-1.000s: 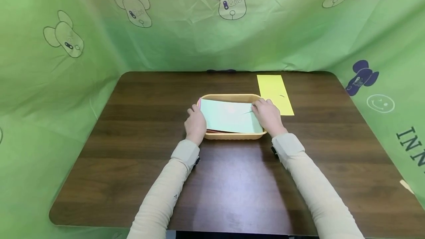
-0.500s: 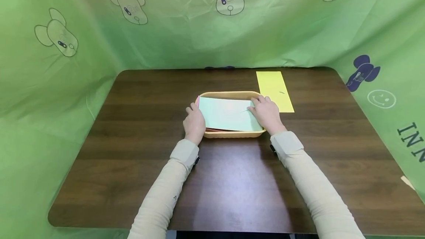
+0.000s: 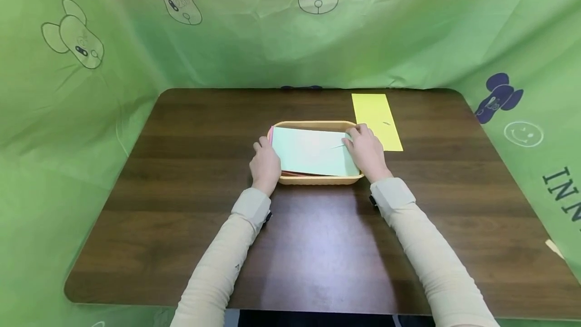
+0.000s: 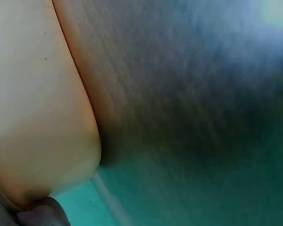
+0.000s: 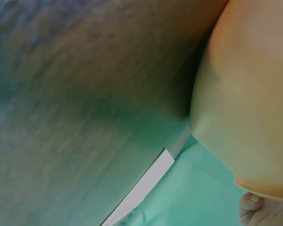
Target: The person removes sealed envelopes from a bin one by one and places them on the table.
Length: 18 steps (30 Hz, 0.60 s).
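Observation:
A shallow tan basket (image 3: 317, 180) stands on the brown table, with a pale blue-green sheet of paper (image 3: 313, 151) lying over other sheets in it. A pink edge (image 3: 271, 134) shows at the stack's left end and a reddish edge along the front. My left hand (image 3: 265, 165) holds the basket's left end, its thumb hidden. At the right end my right hand (image 3: 367, 154) has its fingers over the rim and its thumb by the sheet's edge. Both wrist views show the basket's smooth wall (image 4: 42, 108) up close, with curled fingers (image 5: 254, 207) at the rim.
A yellow sheet of paper (image 3: 374, 117) lies flat behind the basket, to the right. The wooden table (image 3: 181, 246) has rounded corners. Behind it and at its sides hangs a green cloth (image 3: 245, 49) with printed bear figures.
The head view has tilted down, so table and basket sit lower in the scene's framing but higher on the cloth. Basket and hands stay nearly in place; the right thumb has shifted slightly right.

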Available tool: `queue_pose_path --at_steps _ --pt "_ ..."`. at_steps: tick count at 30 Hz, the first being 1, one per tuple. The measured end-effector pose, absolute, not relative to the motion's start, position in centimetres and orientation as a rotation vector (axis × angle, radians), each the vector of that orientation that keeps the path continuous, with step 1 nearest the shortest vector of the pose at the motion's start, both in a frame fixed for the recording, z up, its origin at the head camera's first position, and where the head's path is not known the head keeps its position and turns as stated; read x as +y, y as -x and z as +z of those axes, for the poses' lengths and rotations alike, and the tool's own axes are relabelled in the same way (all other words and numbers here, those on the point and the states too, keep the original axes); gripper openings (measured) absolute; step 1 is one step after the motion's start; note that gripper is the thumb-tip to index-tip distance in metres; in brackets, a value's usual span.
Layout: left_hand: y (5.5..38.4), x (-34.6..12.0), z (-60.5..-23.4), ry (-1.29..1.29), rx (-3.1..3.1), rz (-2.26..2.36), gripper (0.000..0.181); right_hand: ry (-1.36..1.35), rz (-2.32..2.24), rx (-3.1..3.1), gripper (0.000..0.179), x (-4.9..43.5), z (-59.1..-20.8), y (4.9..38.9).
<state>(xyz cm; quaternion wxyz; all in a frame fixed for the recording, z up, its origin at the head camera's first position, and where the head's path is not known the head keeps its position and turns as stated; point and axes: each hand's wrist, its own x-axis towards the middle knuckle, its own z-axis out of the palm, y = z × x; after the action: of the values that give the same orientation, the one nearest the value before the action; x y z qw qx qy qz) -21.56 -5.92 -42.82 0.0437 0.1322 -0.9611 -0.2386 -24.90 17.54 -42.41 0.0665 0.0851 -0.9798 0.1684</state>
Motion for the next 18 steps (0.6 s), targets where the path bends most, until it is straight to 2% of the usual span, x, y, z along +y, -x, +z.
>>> queue_pose_path --at_steps 5,13,18 --pt "21.5 -6.1 -42.7 -0.423 -2.898 -0.796 0.022 -0.233 0.602 -2.883 0.03 17.5 -42.4 24.8" --pt "21.4 -6.2 -43.3 -0.511 -2.819 -1.037 0.031 -0.159 0.773 -2.937 0.041 18.3 -42.4 24.8" --pt "21.2 -6.7 -43.6 -0.575 -2.722 -1.2 0.034 -0.188 0.95 -2.916 0.035 18.7 -42.1 25.1"
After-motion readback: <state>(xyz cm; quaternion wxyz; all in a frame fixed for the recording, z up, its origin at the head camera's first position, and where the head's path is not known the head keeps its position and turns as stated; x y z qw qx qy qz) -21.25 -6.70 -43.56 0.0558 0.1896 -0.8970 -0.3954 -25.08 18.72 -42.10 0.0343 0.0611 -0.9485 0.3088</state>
